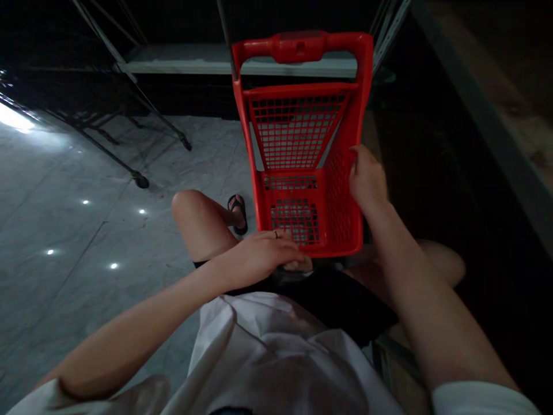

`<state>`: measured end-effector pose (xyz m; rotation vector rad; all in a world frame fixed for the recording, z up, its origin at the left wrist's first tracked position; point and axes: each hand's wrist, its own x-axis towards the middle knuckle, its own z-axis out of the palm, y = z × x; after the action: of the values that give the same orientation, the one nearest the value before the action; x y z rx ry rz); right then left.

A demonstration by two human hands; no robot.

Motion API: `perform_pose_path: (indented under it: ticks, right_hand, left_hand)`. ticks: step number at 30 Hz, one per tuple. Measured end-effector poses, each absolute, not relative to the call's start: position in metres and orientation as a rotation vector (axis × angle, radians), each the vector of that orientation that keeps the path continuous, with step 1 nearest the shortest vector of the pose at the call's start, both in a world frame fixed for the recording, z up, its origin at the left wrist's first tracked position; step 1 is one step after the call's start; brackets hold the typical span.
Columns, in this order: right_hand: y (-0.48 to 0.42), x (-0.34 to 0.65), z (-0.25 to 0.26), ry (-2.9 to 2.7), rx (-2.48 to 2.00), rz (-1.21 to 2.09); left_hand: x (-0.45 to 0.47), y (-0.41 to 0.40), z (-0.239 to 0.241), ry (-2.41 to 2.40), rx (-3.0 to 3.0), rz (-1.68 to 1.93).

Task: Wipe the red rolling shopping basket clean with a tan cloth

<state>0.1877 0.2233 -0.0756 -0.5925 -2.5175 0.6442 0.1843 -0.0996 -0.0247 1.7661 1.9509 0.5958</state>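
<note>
Left hand [268, 251] clamped on near bottom edge of red basket [298, 132]. Right hand [366, 178] gripping basket's right side wall. Basket above person's knees, handle [302, 46] at far end. Sandal [237, 213] just left of basket.

A shop: a red shopping basket [305, 167], metal shelving [242, 60] and polished tile floor [64, 219].

I'm in a loose white shirt [276, 351] w/ short sleeves [479, 397], plain fabric, creased at the front. Black shorts [341, 302] below, approx. thigh length, knees bare. Thin ring [275, 234] on a finger of my left hand [263, 253]. Open sandal [237, 213] on my left foot: dark sole, reddish strap.
</note>
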Motion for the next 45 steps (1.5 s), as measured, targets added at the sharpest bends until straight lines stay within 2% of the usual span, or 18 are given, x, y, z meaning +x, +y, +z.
perform_pose_path:
  ticks: [3, 6, 11, 16, 19, 23, 27, 32, 35, 38, 41, 45]
  right_hand:
    - [0.218, 0.186, -0.068, -2.518, -0.569, 0.609]
    - [0.188, 0.201, -0.063, -2.556, -0.408, 0.556]
    - [0.113, 0.263, -0.073, -2.835, -0.416, 0.574]
    - [0.096, 0.293, -0.073, -3.116, -0.628, 0.312]
    - [0.104, 0.289, -0.072, -3.169, -0.475, 0.296]
    - [0.117, 0.280, -0.074, -3.196, -0.478, 0.200]
    - [0.137, 0.264, -0.076, -3.198, -0.485, 0.144]
    - [0.182, 0.227, -0.075, -3.180, -0.581, 0.045]
    - [0.217, 0.202, -0.077, -3.197, -0.659, -0.031]
    - [0.249, 0.180, -0.080, -3.280, -0.648, -0.069]
    - [0.272, 0.164, -0.082, -3.346, -0.597, -0.087]
    - [0.289, 0.151, -0.084, -3.374, -0.532, -0.087]
  left_hand:
    - [0.174, -0.110, -0.034, 2.259, 1.784, 0.442]
    - [0.183, -0.106, -0.053, 2.357, 1.835, 0.396]
    - [0.212, -0.104, -0.086, 2.422, 1.939, 0.714]
    - [0.182, -0.124, -0.086, 2.355, 2.400, 0.764]
    - [0.136, -0.122, -0.075, 2.400, 2.521, 0.602]
    - [0.055, -0.094, -0.056, 2.499, 2.360, 0.341]
    - [-0.002, -0.061, -0.045, 2.654, 2.123, 0.322]
    - [0.052, -0.030, -0.066, 2.638, 1.964, 0.490]
    - [0.120, -0.013, -0.086, 2.536, 2.184, 0.506]
    - [0.155, 0.003, -0.095, 2.634, 2.262, 0.497]
    - [0.133, 0.017, -0.091, 2.634, 2.299, 0.404]
    - [0.044, 0.014, -0.073, 2.638, 2.234, 0.257]
